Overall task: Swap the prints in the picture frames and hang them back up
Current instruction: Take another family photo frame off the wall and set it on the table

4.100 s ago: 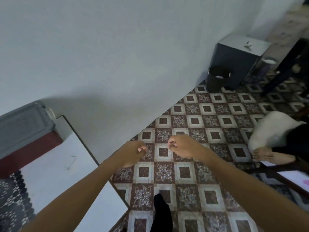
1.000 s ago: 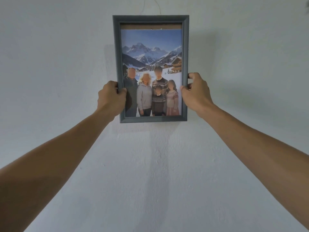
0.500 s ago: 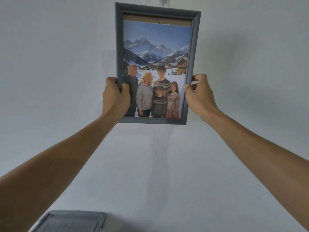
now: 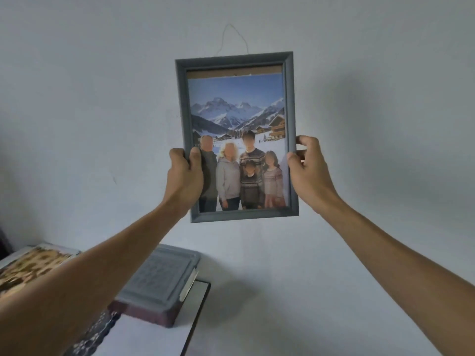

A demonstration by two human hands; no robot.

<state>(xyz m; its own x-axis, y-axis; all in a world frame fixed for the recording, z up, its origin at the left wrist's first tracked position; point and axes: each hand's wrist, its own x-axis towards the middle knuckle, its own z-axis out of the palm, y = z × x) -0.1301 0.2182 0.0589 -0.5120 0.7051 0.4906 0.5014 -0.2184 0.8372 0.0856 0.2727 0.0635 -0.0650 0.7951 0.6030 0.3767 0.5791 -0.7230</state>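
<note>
- Picture frame (image 4: 234,64), grey, carrying a snow-scene family print (image 4: 237,119): being held upright in mid-air, just before the wall.
- Left hand (image 4: 185,181): gripping the left rail, thumb lying over the front edge.
- Right hand (image 4: 311,173): pinching the right rail between thumb and curled fingers.
- Grey box (image 4: 159,281): sitting on the table (image 4: 154,340) under the left forearm.
- Hanging wire (image 4: 232,38): looping above the top edge.
- Wall (image 4: 372,98): lying bare right of and below the frame.

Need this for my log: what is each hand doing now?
Left hand: grips the left edge of the picture frame.
Right hand: grips its right edge.
</note>
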